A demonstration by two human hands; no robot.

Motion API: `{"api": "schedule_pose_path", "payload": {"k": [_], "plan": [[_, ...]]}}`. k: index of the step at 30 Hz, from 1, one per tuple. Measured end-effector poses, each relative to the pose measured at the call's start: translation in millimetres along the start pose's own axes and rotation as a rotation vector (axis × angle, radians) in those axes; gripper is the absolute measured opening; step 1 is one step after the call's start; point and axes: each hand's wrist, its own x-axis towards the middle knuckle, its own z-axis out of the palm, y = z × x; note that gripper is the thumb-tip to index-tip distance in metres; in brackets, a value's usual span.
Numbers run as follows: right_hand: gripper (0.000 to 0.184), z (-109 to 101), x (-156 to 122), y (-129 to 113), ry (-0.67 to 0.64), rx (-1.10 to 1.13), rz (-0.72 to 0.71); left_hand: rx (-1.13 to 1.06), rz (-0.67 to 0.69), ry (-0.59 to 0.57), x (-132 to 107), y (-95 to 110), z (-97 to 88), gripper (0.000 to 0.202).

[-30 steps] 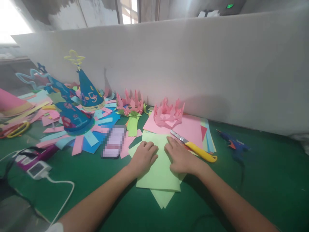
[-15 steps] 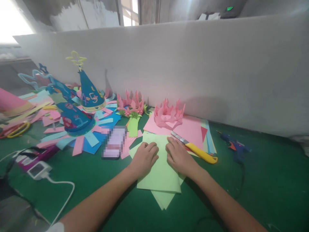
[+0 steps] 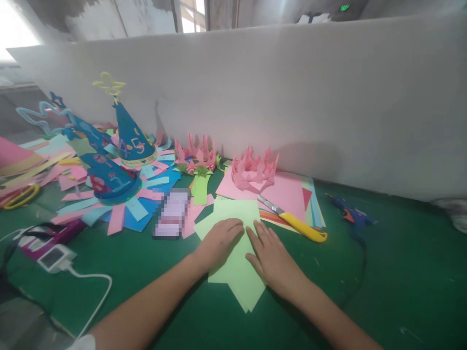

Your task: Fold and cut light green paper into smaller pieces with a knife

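Light green paper (image 3: 246,289) lies in front of me on the table, with pointed corners sticking out at the near end and the left. My left hand (image 3: 221,245) rests palm down on its left part, fingers close together and lying on the sheet. On the right part, my right hand (image 3: 275,257) lies flat with its fingers stretched and slightly apart. Both hands hide much of the paper's middle. Just beyond my right hand is a yellow utility knife (image 3: 299,226), its blade end on pink sheets (image 3: 288,194).
Two pink paper crowns (image 3: 255,170) (image 3: 197,153) stand by the white partition (image 3: 292,87). Leftward are a phone (image 3: 171,214), blue cone hats (image 3: 131,133) and a white cable (image 3: 95,275). A blue glue gun (image 3: 355,217) lies to the right on the green table (image 3: 401,282).
My right hand has slid nearer to me and flattened, its fingers spreading. The upper sheet's near right flap no longer shows, so more of the pointed part is visible. My left hand stays nearly in place.
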Motion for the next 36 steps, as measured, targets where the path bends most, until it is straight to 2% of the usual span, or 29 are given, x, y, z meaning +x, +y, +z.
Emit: {"api": "schedule_pose_path", "payload": {"k": [4,9,14,22,30,36], "plan": [[0.056,-6.9,6.7,6.7,-0.039,0.047,-0.052,-0.022,0.095,-0.083,0.9,0.7,-7.1,0.028],[0.057,-17.5,17.9,14.5,-0.059,0.079,-0.126,0.014,0.036,-0.134,2.8,5.0,-11.5,0.019],[0.051,-13.6,13.3,19.3,0.026,0.029,-0.137,0.049,-0.038,-0.133,4.9,13.7,-9.0,0.014],[0.039,-14.4,-19.9,26.8,0.191,0.003,-0.248,0.158,-0.045,-0.110,6.5,24.6,-6.1,0.015],[0.020,-35.0,-28.0,30.9,0.250,0.263,-0.380,0.202,-0.069,-0.099,5.5,24.5,-3.9,0.017],[0.029,-40.0,-33.6,29.6,0.259,0.452,-0.454,0.239,-0.079,-0.117,6.3,25.6,-3.8,0.019]]}}
